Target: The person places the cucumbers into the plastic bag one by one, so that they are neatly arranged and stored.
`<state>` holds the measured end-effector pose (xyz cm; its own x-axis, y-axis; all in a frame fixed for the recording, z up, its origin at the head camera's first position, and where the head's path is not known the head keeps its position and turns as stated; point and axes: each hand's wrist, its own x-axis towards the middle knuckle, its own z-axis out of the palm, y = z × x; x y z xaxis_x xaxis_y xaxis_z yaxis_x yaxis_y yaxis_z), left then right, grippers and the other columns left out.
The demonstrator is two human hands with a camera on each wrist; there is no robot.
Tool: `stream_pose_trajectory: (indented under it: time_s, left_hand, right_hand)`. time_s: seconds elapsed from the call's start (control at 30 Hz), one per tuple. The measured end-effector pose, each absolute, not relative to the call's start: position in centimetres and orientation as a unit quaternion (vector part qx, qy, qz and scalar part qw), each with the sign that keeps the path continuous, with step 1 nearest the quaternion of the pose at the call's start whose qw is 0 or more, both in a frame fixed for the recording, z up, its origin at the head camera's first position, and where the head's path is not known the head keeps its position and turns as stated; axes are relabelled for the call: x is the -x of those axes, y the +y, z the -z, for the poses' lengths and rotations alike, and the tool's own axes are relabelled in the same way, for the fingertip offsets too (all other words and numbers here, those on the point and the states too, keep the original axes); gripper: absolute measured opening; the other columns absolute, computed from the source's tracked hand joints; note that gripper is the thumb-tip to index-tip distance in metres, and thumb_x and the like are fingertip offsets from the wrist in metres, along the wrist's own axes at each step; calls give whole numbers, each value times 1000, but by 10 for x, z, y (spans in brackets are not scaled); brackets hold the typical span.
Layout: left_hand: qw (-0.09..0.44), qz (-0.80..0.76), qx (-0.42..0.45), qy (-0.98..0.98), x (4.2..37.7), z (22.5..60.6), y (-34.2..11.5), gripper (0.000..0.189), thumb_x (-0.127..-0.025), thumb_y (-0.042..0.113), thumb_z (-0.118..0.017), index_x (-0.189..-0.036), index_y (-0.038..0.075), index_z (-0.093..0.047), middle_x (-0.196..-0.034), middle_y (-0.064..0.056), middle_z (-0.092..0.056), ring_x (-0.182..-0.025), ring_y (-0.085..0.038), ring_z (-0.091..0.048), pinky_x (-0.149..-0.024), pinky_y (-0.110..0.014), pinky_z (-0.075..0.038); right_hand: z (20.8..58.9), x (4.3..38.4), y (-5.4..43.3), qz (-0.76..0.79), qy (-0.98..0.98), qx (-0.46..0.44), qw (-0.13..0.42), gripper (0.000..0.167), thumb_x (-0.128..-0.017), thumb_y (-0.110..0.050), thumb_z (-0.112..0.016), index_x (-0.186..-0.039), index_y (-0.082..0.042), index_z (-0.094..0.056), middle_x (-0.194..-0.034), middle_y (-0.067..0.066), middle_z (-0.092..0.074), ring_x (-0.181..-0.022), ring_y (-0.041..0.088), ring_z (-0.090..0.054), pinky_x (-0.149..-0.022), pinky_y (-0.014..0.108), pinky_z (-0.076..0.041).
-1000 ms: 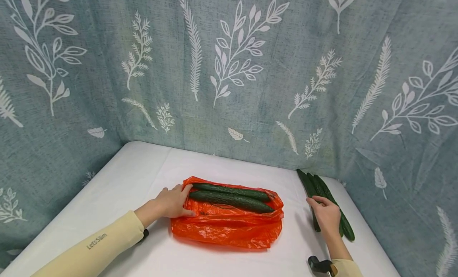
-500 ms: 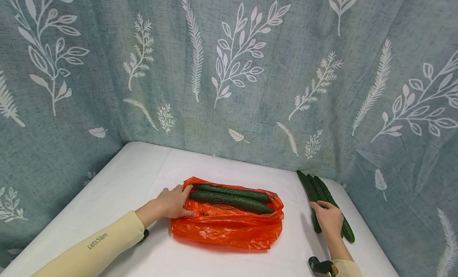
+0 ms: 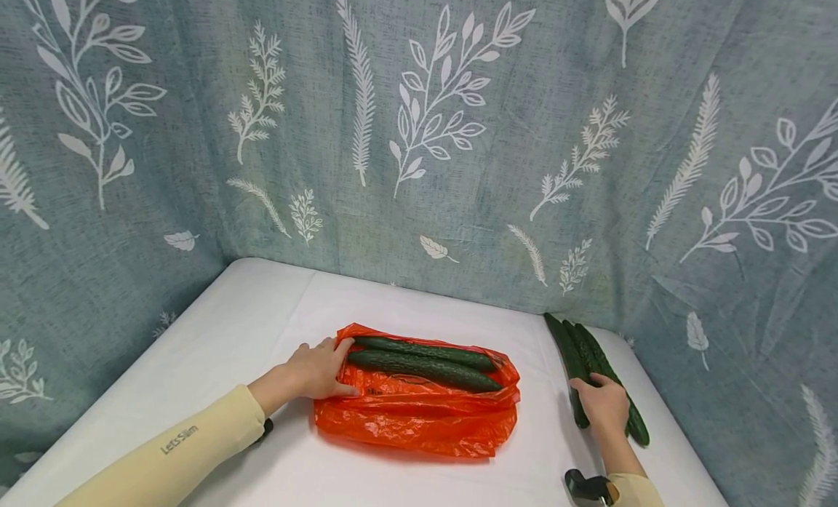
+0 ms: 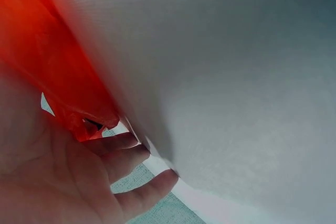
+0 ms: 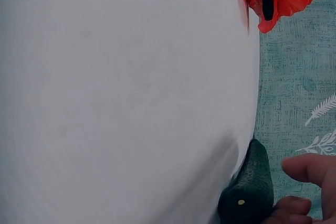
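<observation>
My left hand (image 3: 318, 367) rests spread at the left end of a red plastic bag (image 3: 419, 423), thumb and index finger over its rim. In the left wrist view, the other fingers reach past the bag (image 4: 79, 77) toward the white surface. Two dark green cucumbers (image 3: 424, 369) lie side by side in the bag's opening. My right hand (image 3: 604, 405) is over three more cucumbers (image 3: 568, 347) on the right and partly hides them. In the right wrist view, the thumb (image 5: 304, 167) stands apart from the nearest cucumber (image 5: 247, 200), while curled fingertips lie close beside it.
Everything lies on a white-covered table (image 3: 262, 303). Behind and beside it hangs a blue-green curtain (image 3: 366, 230) with white leaf prints. A black wrist-worn device (image 3: 583, 485) shows below my right hand.
My right hand has lowered slightly and moved a little toward the near ends of the loose cucumbers, with its fingers among them. My left hand and the bag have stayed in place.
</observation>
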<state>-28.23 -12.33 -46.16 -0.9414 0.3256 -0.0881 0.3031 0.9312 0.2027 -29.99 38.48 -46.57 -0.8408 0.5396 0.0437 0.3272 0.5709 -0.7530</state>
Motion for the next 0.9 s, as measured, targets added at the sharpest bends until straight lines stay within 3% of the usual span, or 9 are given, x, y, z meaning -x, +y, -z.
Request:
stream_pose_trajectory:
  time_s: [0.33,0.63,0.9]
  left_hand:
    - [55,-99,-165,980,283,462,-123,102,-80,65,-73,-153,6,-33,-147,-26,-48,-139,-42,-45,-107,-64,-38]
    - [49,-101,-168,979,284,465,-124,101,-81,64,-74,-152,6,-34,-145,-27,-49,-137,-42,-47,-105,-64,-39]
    - [49,-105,-168,979,283,463,-123,101,-80,65,-74,-152,6,-34,-146,-27,-48,-138,-43,-46,-105,-64,-39]
  right_hand:
    - [466,299,387,-358,-894,248,109,58,-93,-22,-62,-137,13,-51,-142,37,-45,-129,55,-46,-99,62,-46]
    - [467,298,388,-329,-908,235,108,57,-90,-22,-68,-132,14,-54,-135,38,-52,-121,54,-53,-92,60,-51]
    - [461,299,386,-307,-920,234,76,61,-90,-21,-68,-136,16,-49,-137,38,-49,-126,56,-48,-97,62,-48]
